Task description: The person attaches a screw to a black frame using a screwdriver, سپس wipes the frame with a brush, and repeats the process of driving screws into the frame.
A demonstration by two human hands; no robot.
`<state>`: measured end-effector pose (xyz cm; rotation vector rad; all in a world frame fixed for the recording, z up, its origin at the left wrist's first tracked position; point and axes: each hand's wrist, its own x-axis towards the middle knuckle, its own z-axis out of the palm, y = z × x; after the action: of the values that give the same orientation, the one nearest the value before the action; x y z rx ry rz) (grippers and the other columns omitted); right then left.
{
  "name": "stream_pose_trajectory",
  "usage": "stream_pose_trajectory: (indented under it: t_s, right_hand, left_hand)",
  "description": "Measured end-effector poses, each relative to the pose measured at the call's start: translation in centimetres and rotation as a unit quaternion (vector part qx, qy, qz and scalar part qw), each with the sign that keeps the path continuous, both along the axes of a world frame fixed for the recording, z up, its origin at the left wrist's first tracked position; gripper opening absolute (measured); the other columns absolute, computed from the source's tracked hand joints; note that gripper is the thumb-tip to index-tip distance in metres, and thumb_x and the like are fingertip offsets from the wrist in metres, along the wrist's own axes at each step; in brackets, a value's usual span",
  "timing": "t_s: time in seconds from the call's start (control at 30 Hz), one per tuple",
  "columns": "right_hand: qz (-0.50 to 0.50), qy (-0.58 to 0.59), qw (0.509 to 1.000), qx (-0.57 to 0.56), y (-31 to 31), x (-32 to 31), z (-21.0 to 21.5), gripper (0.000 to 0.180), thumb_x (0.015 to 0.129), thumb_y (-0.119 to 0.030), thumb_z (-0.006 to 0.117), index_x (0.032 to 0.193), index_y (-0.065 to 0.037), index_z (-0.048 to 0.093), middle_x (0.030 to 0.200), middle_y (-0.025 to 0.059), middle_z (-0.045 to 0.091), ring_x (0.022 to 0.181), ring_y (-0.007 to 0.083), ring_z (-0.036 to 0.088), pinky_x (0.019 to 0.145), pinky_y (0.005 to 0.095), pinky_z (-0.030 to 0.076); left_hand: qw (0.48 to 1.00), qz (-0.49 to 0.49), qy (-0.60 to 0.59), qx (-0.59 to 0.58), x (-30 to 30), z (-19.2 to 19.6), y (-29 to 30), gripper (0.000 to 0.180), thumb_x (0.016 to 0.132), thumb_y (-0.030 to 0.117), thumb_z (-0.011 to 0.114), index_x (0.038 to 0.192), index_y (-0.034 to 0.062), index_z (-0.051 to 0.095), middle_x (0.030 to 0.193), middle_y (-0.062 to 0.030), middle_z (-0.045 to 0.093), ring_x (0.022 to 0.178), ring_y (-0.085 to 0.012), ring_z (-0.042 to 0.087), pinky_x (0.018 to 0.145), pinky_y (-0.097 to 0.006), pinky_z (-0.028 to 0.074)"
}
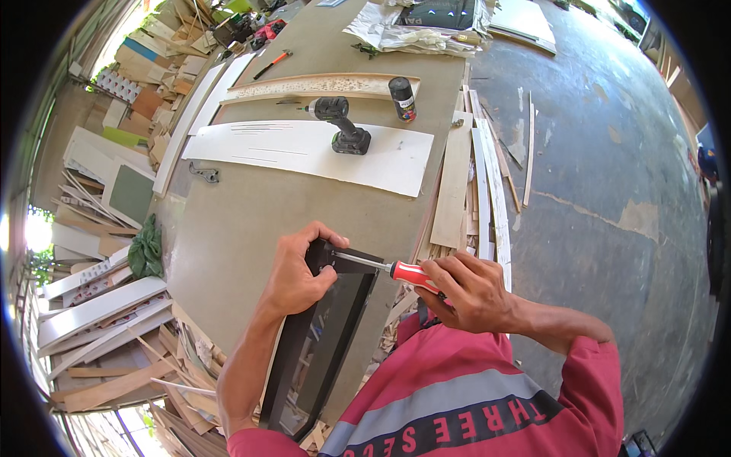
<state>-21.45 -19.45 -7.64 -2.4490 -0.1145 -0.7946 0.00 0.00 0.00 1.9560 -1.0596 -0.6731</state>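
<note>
A black frame with a glass pane (326, 346) leans up against my body at the table's near edge. My left hand (298, 268) is closed around the frame's top left corner, thumb on the near side and fingers over the far side. In my right hand (468, 289) is a screwdriver (411, 275) with a red and white handle. Its metal shaft points left along the frame's short top side, and the tip reaches the corner close to my left thumb. Whether a screw sits under the tip is too small to tell.
On the brown table (228, 228) are a white board (304, 156), a cordless drill (346, 129), a black spray can (403, 99), a hammer (272, 65) and a small grey metal part (203, 173). Wood strips (457, 175) lie along its right side. Scrap boards (106, 305) pile up at left.
</note>
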Motion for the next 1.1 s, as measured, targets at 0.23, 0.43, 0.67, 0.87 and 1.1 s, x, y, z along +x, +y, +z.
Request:
stream_pose_trajectory:
  t_s: [0.23, 0.43, 0.67, 0.87, 1.1]
  right_hand:
    - [0.062, 0.376, 0.654, 0.653, 0.5, 0.4, 3.7, 0.033, 0.098, -0.027, 0.063, 0.104, 0.006, 0.067, 0.073, 0.0043, 0.061, 0.058, 0.0086, 0.053, 0.049, 0.0258, 0.04]
    - [0.078, 0.31, 0.772, 0.549, -0.1, 0.9, 2.5, 0.033, 0.097, -0.027, 0.065, 0.104, 0.006, 0.066, 0.075, 0.0094, 0.063, 0.05, 0.0155, 0.054, 0.048, 0.0292, 0.042]
    - [0.099, 0.293, 0.855, 0.415, -0.3, 1.2, 2.8, 0.03, 0.1, -0.026, 0.061, 0.096, 0.004, 0.066, 0.068, 0.0083, 0.061, 0.049, 0.0172, 0.052, 0.05, 0.0321, 0.042]
    - [0.159, 0.412, 0.624, 0.644, -1.6, 1.5, 2.4, 0.036, 0.105, -0.035, 0.054, 0.1, -0.001, 0.065, 0.073, -0.0003, 0.056, 0.057, 0.0058, 0.047, 0.051, 0.0267, 0.038]
    - [0.326, 0.358, 0.61, 0.627, -5.9, 2.9, -4.3, 0.028, 0.1, -0.023, 0.062, 0.119, -0.002, 0.059, 0.088, -0.0007, 0.06, 0.078, 0.0096, 0.057, 0.071, 0.0256, 0.048]
  left_hand:
    - [1.0, -0.005, -0.009, 0.0, 0.2, -0.1, 0.3, 0.031, 0.07, -0.01, 0.054, 0.1, -0.0051, 0.059, 0.105, -0.0187, 0.072, 0.107, -0.0252, 0.069, 0.099, -0.036, 0.051]
    - [1.0, -0.001, 0.011, -0.009, 0.4, -0.3, 0.3, 0.031, 0.07, -0.01, 0.054, 0.1, -0.0052, 0.059, 0.104, -0.0189, 0.072, 0.107, -0.0258, 0.069, 0.099, -0.036, 0.051]
    - [0.999, 0.005, -0.008, -0.046, 0.2, -0.8, 0.1, 0.028, 0.07, -0.009, 0.055, 0.097, -0.0047, 0.06, 0.099, -0.0184, 0.073, 0.096, -0.0243, 0.071, 0.09, -0.033, 0.053]
    - [0.999, 0.003, 0.001, -0.041, 0.1, -0.6, 0.0, 0.029, 0.069, -0.009, 0.054, 0.098, -0.0045, 0.059, 0.101, -0.0196, 0.072, 0.1, -0.0281, 0.071, 0.093, -0.034, 0.052]
    - [1.0, 0.022, 0.005, 0.004, -0.2, 0.4, 0.4, 0.044, 0.071, -0.01, 0.057, 0.114, -0.0026, 0.058, 0.112, -0.0165, 0.069, 0.115, -0.0275, 0.065, 0.104, -0.038, 0.047]
